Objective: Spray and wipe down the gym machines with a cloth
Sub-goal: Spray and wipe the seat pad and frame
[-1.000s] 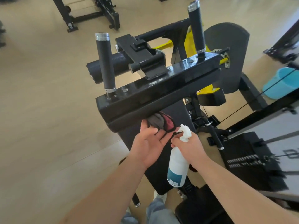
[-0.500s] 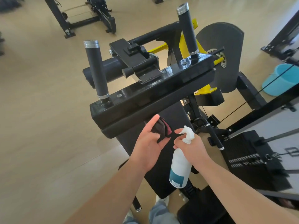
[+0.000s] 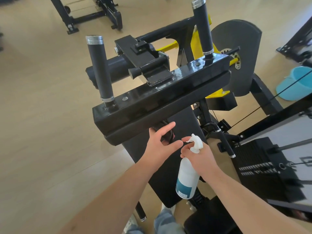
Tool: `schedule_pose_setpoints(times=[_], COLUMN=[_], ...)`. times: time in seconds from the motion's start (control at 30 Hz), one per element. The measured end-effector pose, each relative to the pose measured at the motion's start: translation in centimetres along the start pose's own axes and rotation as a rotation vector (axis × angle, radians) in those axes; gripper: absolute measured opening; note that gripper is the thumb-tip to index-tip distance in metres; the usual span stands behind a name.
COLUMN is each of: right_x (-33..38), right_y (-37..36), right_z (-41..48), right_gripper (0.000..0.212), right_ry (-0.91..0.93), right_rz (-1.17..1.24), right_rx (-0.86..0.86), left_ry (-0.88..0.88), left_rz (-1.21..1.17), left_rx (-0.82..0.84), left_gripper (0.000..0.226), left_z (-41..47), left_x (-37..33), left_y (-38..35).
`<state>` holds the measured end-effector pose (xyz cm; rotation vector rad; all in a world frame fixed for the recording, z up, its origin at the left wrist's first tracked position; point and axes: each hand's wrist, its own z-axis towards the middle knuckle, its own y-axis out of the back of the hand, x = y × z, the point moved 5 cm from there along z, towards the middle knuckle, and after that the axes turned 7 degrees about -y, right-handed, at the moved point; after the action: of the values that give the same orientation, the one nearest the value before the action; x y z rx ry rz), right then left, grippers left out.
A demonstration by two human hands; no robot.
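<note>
Head view: left fingers [image 3: 168, 126] around dark crumpled cloth [image 3: 167, 136], right fingers [image 3: 185, 150] around white, teal-labelled spray bottle [image 3: 186, 176].

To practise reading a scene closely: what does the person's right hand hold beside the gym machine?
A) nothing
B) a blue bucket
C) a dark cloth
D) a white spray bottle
D: the right hand grips the neck of the white spray bottle, while the dark cloth is in the left hand and the blue bucket stands on the floor.
</note>
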<state>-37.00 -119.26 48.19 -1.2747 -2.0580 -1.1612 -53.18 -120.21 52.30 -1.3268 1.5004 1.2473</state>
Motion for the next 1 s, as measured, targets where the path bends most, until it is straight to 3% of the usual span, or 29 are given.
schedule_pose_setpoints(times=[0.17,0.47,0.77,0.87,1.0], right_x=[-0.4,-1.1,-2.2,-2.7,-3.0], right_y=[0.0,3.5,8.0,9.1,10.5], right_z=[0.8,3.6,7.3,8.3,9.3], right_gripper=[0.026,0.017,0.02,0.014,0.02], right_ry=[-0.058,-0.114,-0.207,-0.208,-0.201], right_rz=[0.038,0.075,0.121,0.19,0.205], right_rx=[-0.022,-0.096,-0.154,-0.176,-0.2], left_ry=[-0.043,-0.072,-0.115,-0.133,-0.146], left_rz=[0.052,0.106,0.164,0.177,0.175], left_rx=[0.04,0.16,0.36,0.357,0.311], left_gripper=[0.052,0.055,0.061,0.06,0.053], left_z=[1.8,6.7,13.1,15.3,17.3], left_x=[-0.2,-1.2,-3.3,-3.9,-4.9], left_y=[-1.8,-5.4,-11.5,-14.1,-16.5])
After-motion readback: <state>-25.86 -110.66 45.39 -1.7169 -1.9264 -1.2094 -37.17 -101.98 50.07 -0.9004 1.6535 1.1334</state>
